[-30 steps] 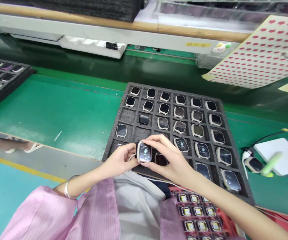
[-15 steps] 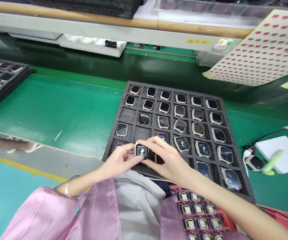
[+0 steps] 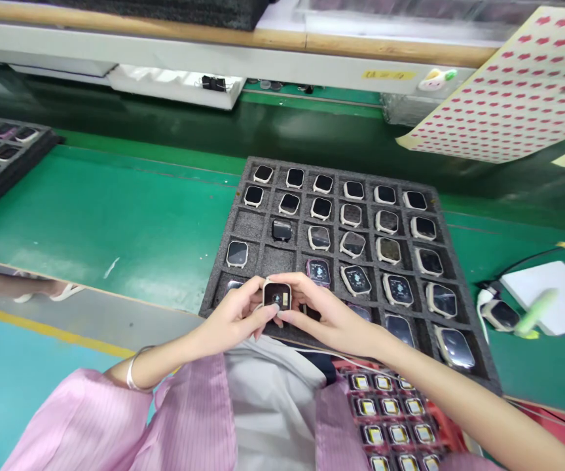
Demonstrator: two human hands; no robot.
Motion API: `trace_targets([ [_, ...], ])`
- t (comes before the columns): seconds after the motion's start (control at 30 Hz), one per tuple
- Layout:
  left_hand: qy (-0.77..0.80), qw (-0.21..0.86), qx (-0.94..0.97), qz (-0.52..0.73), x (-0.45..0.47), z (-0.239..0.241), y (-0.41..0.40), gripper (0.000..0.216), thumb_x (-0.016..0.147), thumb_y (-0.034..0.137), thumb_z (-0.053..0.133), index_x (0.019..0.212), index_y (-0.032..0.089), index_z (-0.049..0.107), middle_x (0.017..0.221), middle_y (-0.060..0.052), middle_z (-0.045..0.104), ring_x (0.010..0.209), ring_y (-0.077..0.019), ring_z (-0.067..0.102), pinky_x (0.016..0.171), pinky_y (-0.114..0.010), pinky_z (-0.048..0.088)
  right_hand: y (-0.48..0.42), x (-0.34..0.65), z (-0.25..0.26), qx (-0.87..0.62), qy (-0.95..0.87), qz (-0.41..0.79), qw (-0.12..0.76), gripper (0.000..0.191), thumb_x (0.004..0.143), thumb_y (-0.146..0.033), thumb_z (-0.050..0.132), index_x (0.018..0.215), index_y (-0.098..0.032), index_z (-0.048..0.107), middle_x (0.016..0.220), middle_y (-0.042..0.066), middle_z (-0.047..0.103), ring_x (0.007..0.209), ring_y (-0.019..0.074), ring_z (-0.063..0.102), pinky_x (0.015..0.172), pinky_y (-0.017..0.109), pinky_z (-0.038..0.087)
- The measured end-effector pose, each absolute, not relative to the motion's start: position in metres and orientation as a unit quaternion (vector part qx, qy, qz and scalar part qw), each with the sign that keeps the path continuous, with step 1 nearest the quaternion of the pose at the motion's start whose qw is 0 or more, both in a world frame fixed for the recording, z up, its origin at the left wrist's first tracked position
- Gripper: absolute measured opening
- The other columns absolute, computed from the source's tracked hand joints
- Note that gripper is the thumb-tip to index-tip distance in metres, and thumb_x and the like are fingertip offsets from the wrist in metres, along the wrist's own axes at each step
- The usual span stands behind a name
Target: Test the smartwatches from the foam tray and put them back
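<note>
The watch (image 3: 277, 291) is pinched between left hand (image 3: 237, 316) and right hand (image 3: 330, 315), both curled nearly closed. Neither is nearer.

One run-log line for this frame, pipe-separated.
left hand: holding watch, thumb over lower screen | right hand: holding same watch | screen: lit | nearby: gray foam tray

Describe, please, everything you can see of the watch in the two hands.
The watch has a pale, round-cornered case and a dark, glassy-looking screen lit with unreadable graphics. No strap shows. It faces the camera over the near part of the grey foam-like tray; the left hand and right hand hold its sides, the left thumb over the lower screen.
</note>
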State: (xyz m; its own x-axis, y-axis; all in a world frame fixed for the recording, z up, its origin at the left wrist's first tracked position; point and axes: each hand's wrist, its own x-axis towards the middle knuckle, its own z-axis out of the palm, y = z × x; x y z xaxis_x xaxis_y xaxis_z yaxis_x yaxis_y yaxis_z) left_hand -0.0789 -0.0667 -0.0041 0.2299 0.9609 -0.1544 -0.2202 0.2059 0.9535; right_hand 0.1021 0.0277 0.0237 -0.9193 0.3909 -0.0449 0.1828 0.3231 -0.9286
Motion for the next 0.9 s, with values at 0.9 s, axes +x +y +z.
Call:
trace_targets([
  [0.9, 0.346, 0.7, 0.41, 0.471, -0.087, -0.004, -0.069, 0.027, 0.086, 0.034, 0.064, 0.099, 0.013, 0.053, 0.074, -0.005, 0.065, 0.042, -0.0038, 0.044, 0.038, -0.015, 0.027, 0.021, 0.095, 0.013, -0.128, -0.574, 0.792, 0.164, 0.032, 0.093, -0.023, 0.058, 0.124, -0.024, 0.056, 0.091, 0.002, 0.066, 0.071, 0.0127, 0.066, 0.067, 0.025, 0.055],
])
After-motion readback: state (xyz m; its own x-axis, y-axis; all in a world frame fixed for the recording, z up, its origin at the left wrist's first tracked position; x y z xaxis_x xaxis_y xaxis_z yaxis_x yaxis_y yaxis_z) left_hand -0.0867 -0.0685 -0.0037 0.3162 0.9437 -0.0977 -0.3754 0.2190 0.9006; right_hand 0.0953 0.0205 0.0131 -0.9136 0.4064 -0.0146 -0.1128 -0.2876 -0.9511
